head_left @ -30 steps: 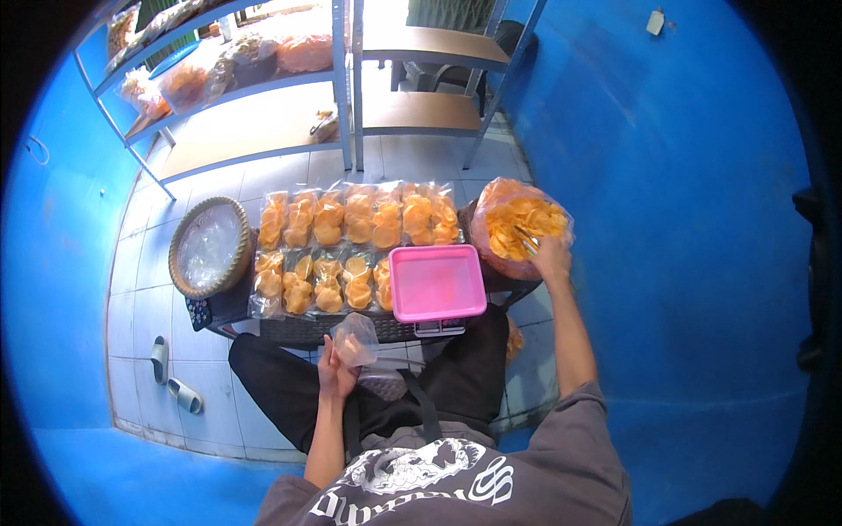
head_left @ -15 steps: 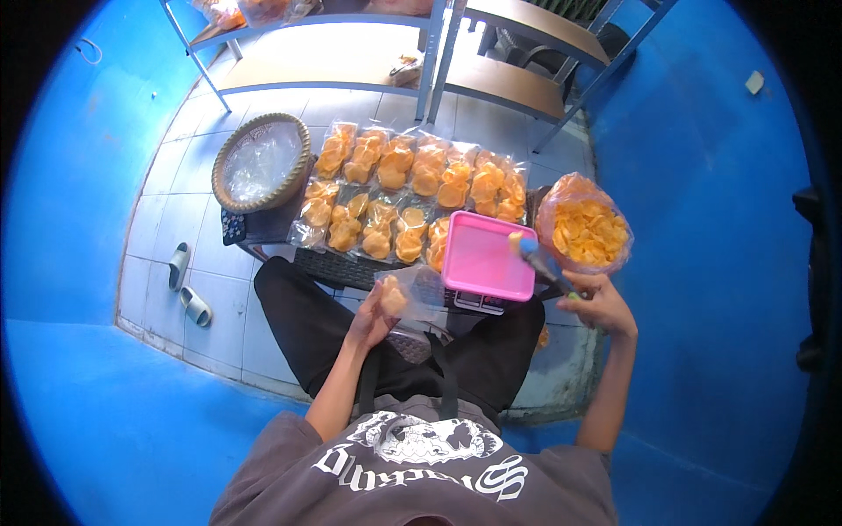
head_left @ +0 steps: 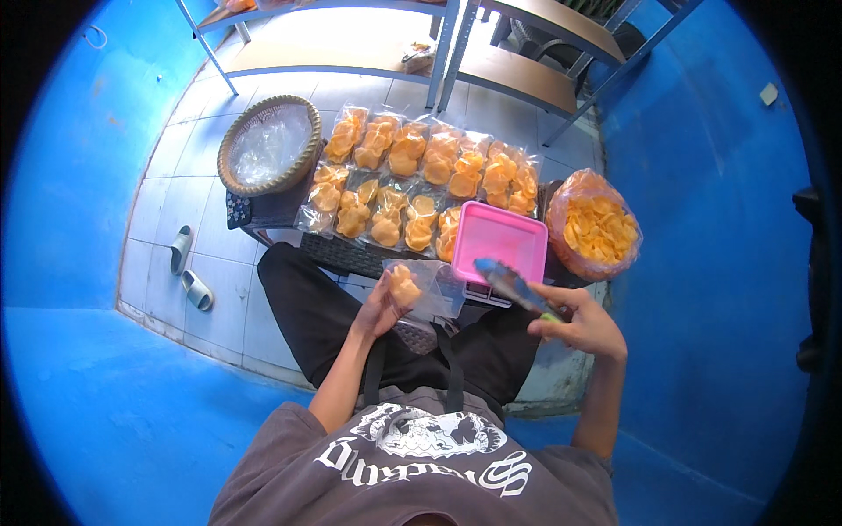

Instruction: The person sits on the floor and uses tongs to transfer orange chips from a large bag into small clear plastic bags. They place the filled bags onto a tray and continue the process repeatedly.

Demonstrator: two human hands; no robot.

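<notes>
Wicker basket (head_left: 225, 151) is set at the left end of the table (head_left: 340, 252), filled bags (head_left: 387, 219) in two rows; before the near edge, a part-filled clear bag (head_left: 441, 287) is grasped by the left hand (head_left: 377, 313) and, across the pink tray (head_left: 519, 235), tongs (head_left: 514, 287) by the right hand (head_left: 593, 324).

- We see thin, clear, glossy plastic in the bag (head_left: 445, 294) we hold.
- Our tongs (head_left: 516, 289) look plastic at the blue tips; blur hides their finish.
- The tray (head_left: 500, 238) is smooth plastic.
- The surface (head_left: 351, 255) shows a rough, dark weave.
- We find metal posts (head_left: 445, 57) and smooth, wood-like shelves (head_left: 338, 58).
- The floor tiles (head_left: 226, 263) look glossy; our shirt (head_left: 289, 465) is matt cloth.
</notes>
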